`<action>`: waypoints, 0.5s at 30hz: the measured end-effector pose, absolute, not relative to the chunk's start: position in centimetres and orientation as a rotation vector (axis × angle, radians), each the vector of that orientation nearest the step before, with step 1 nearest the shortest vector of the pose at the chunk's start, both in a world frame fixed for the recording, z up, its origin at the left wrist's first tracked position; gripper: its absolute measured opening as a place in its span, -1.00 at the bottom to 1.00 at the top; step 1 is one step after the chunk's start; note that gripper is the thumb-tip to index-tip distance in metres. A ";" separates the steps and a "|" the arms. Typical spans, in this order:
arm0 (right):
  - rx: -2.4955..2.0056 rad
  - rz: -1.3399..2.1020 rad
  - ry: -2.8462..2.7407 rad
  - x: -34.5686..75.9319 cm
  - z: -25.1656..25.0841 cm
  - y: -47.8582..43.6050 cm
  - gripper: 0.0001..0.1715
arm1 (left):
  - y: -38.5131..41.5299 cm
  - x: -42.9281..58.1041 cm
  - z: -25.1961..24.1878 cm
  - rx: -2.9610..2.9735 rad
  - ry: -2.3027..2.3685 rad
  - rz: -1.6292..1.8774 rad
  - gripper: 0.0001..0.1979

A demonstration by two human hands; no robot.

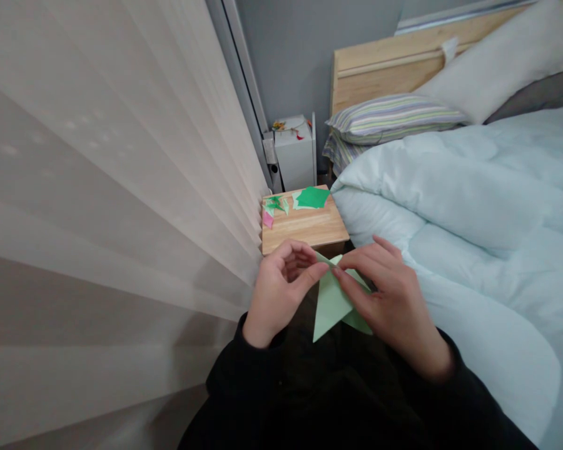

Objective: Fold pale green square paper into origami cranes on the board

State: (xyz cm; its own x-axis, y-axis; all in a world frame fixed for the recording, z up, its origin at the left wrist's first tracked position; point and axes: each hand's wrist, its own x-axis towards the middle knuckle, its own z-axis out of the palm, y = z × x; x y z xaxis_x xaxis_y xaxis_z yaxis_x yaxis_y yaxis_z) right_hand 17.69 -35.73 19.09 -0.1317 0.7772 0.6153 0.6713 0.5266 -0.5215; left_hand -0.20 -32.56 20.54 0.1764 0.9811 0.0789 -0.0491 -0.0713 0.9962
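A light green folded paper (331, 301) is held between my two hands, above my lap. My left hand (281, 290) pinches its upper left edge between thumb and fingers. On the other side, my right hand (394, 300) grips the paper at the top with thumb and index finger, close to my left thumb. Pointed flaps of the paper hang down below the fingers, one toward the lower left and another partly behind my right hand.
Beyond my hands stands a small wooden table (304, 230) with green paper sheets (313, 197), green folded pieces (274, 203) and a pink piece (268, 219). A pale curtain (122, 187) hangs at the left. A bed with a light blue quilt (473, 187) fills the right.
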 end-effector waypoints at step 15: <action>-1.284 -0.157 -1.816 15.4 18.8 -35.9 -0.85 | -32.3 0.3 18.9 0.948 0.834 1.264 -0.58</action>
State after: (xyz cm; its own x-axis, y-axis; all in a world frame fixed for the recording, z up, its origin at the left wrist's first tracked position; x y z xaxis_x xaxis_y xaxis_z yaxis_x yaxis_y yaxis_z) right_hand 15.41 -35.94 18.83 -0.0773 0.7004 0.7096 0.8120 0.4571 -0.3628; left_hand 0.31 -32.32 18.95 0.1278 0.9918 -0.0004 -0.3900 0.0507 0.9194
